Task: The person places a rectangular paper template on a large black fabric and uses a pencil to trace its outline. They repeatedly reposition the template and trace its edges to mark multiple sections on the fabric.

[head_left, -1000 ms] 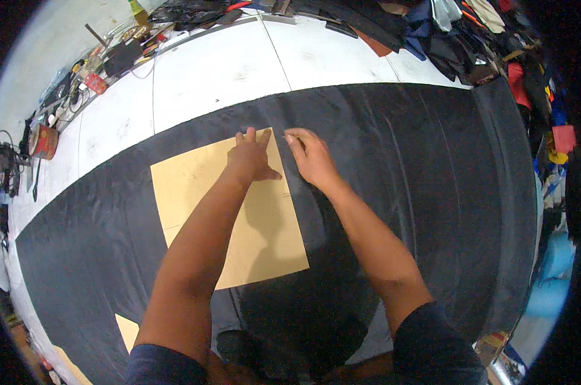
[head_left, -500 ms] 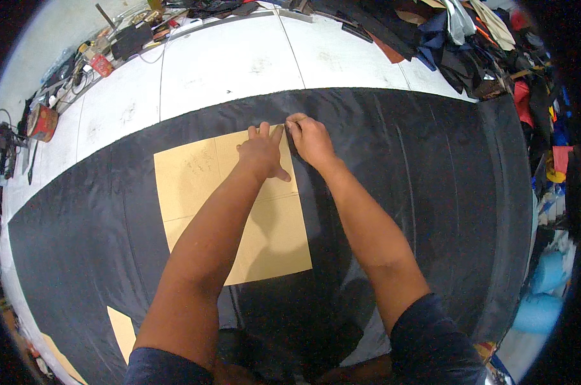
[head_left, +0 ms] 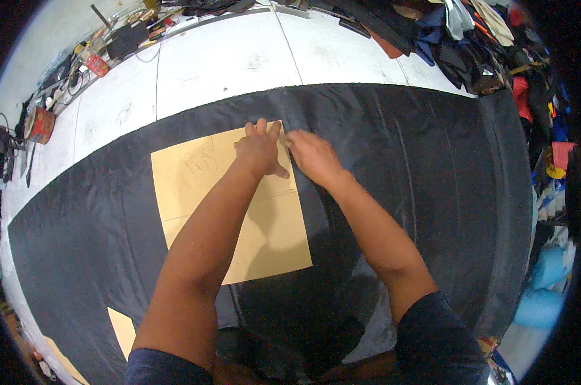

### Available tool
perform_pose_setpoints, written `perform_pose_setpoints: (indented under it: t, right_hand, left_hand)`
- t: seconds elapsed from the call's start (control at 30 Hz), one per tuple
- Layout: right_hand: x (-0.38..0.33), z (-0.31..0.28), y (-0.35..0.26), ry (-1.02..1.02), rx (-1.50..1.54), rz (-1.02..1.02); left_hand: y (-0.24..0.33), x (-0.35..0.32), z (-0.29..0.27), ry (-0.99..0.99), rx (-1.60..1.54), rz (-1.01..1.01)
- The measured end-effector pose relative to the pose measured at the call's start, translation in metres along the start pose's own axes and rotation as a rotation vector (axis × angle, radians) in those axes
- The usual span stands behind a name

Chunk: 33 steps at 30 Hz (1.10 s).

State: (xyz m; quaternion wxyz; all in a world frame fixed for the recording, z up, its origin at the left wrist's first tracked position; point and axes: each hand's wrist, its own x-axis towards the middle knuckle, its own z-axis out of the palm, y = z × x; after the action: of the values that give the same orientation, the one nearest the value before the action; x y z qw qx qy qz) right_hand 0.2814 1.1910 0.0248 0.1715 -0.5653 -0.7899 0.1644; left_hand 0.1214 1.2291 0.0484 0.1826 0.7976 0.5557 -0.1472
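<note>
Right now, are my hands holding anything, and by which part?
Nothing is gripped. The left hand presses flat on the tan paper pattern near its top right corner; the right hand rests beside that edge on the black fabric.

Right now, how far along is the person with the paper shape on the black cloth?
Done: the black cloth is spread over the white table, with the tan paper pattern laid on it. In hand: the left hand presses its top corner while the right hand works along its right edge. Left: no cut shows anywhere in the cloth.

White table under black fabric
</note>
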Motion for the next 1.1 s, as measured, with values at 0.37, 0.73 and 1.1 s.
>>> perform_pose_setpoints:
  t: [0.37,0.73,1.1]
  right_hand:
    - [0.02,0.009,0.016,0.163,-0.03,-0.118]
    - [-0.093,0.002,-0.009,0.017,0.003,-0.241]
    - [-0.049,0.005,-0.004,0.029,-0.061,-0.132]
  left_hand:
    - [0.003,0.002,0.001,0.024,0.06,0.041]
    - [0.003,-0.001,-0.004,-0.026,0.106,0.007]
    - [0.001,0.001,-0.003,-0.011,0.107,0.033]
